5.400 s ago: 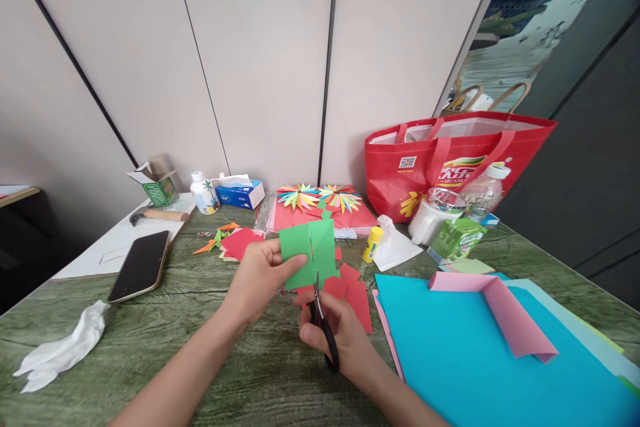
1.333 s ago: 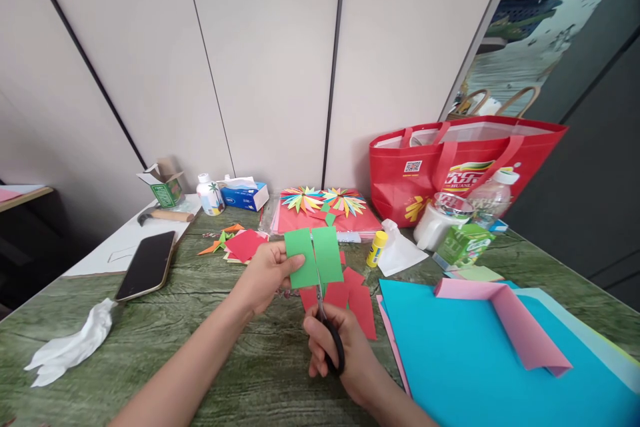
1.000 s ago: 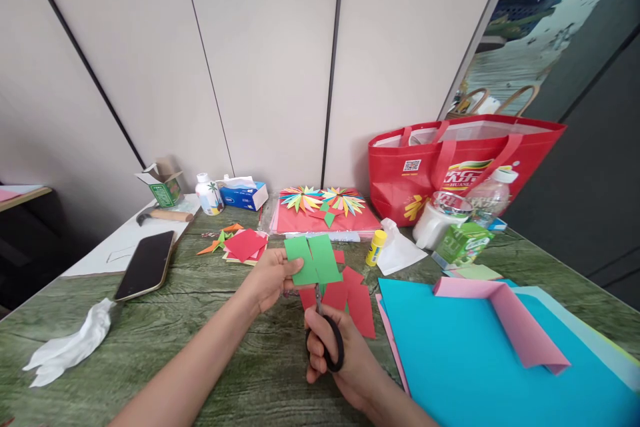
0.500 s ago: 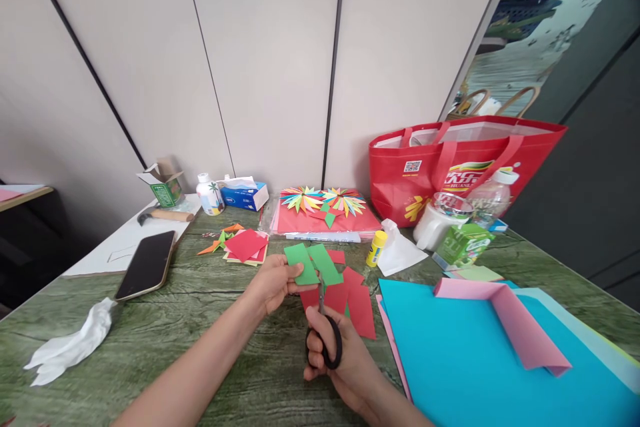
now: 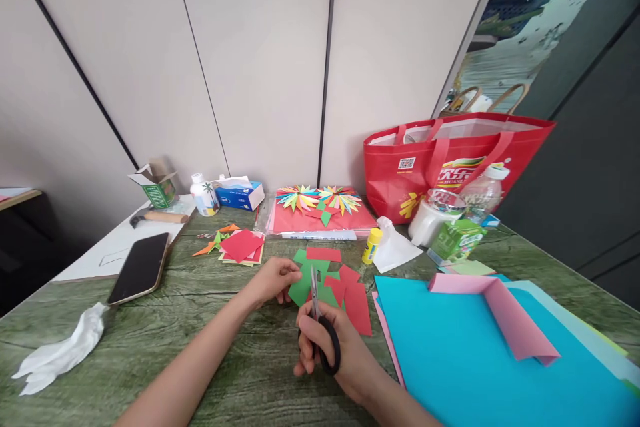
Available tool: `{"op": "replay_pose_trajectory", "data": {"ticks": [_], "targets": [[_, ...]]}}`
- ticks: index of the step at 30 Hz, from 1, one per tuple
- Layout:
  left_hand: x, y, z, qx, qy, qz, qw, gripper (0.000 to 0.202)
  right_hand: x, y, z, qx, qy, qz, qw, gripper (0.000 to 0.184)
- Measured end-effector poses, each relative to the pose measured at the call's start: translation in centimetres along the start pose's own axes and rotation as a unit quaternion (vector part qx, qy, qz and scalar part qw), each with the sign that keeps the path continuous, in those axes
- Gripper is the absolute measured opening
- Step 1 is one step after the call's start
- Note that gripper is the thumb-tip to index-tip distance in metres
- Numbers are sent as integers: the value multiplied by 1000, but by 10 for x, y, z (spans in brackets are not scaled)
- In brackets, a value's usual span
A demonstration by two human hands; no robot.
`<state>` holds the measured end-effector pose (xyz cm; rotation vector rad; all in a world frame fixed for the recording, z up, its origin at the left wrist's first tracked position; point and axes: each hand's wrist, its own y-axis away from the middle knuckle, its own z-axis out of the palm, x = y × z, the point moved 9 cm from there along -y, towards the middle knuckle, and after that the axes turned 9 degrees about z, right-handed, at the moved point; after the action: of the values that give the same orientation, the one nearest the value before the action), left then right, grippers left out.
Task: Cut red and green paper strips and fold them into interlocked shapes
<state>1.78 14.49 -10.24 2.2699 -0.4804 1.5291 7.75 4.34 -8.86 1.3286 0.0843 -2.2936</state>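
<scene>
My left hand [image 5: 273,278] pinches the edge of a green paper piece [image 5: 301,288] that lies low over the green wood-grain table [image 5: 200,320]. My right hand [image 5: 327,347] grips black-handled scissors [image 5: 320,327], blades pointing away over the green pieces. Red paper pieces [image 5: 353,293] lie just right of the scissors, and one red strip [image 5: 324,253] sits behind them.
Large blue sheets [image 5: 475,353] with a curled pink sheet [image 5: 505,313] fill the right. A phone [image 5: 140,267] and crumpled tissue [image 5: 60,353] lie left. Behind are a glue stick [image 5: 371,245], paper stars [image 5: 320,199], a red bag [image 5: 450,160], a tissue box [image 5: 240,192] and bottles.
The green paper, held upright and being cut down its middle, has come down to the table in two parts. The scissors have lowered with it and closed.
</scene>
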Motion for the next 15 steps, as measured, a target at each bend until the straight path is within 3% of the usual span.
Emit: {"op": "replay_pose_trajectory", "data": {"ticks": [5, 7, 8, 10, 13, 15], "targets": [[9, -6, -12, 34, -100, 97, 990, 21, 12, 6, 15, -105, 84, 55, 989, 28], [17, -3, -9, 18, -180, 146, 973, 26, 11, 7, 21, -121, 123, 40, 984, 27], [20, -1, -5, 2, -219, 169, 961, 32, 6, 7, 18, -95, 135, 12, 986, 27], [23, 4, 6, -38, -279, 199, 939, 48, -17, 8, -2, 44, 157, -91, 982, 25], [17, 11, 17, -84, -325, 191, 922, 64, -53, 28, -40, 295, 223, -223, 902, 16], [14, 14, 18, -80, -342, 175, 920, 67, -65, 35, -59, 377, 267, -246, 852, 21]]}}
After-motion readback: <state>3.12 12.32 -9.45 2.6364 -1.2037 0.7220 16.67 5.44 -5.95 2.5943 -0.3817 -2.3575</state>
